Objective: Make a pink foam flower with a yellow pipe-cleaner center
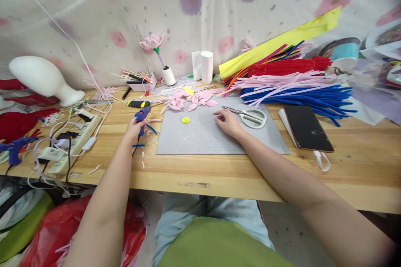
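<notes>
My left hand [134, 130] is wrapped round a blue glue gun [143, 113] at the left side of the grey cutting mat [200, 144]. On the mat rests my right hand [228, 122], its fingers loosely bent and apart, with nothing visible in them. Just beyond and to the right of it lie scissors [254, 118] with pale handles. A small yellow coiled disc [186, 120] sits on the mat between my hands. Pink fuzzy petals [200, 100] are heaped along the mat's far edge.
Blue pipe cleaners [300, 98] are bundled beside pink and red ones at the back right. A phone [308, 128] lies right of the mat. A power strip [77, 142] with tangled cables and a second glue gun [15, 150] are at left. A pink flower [153, 41] stands behind.
</notes>
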Demonstrator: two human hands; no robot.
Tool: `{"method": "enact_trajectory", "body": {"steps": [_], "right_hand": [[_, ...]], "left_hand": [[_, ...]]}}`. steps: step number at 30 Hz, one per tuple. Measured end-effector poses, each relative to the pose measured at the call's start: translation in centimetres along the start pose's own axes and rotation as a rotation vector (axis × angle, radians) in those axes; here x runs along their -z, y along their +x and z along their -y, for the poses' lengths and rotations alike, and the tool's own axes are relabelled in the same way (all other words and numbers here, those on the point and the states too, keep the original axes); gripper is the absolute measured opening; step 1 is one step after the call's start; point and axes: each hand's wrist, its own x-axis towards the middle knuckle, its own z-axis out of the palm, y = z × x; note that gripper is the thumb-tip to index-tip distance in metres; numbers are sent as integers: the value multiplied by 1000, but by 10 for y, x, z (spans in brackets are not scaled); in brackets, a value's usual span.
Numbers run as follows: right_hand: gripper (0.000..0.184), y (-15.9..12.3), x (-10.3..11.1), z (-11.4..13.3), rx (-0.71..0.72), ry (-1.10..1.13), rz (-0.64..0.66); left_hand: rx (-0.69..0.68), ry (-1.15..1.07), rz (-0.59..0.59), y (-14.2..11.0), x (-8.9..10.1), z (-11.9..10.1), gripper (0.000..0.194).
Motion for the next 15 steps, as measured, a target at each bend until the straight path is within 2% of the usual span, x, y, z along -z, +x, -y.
{"method": "enact_trajectory", "body": {"steps": [5, 10, 15], "right_hand": [[21, -3, -1, -2, 33, 3, 15], [20, -3, -2, -6, 51, 4, -10], [19, -3, -3, -7, 55, -12, -23]], "left_hand": [[-44, -11, 29, 12, -1, 14, 39], [-63, 160, 46, 20, 3, 21, 42], [-140, 325, 51, 22, 3, 26, 44]]}}
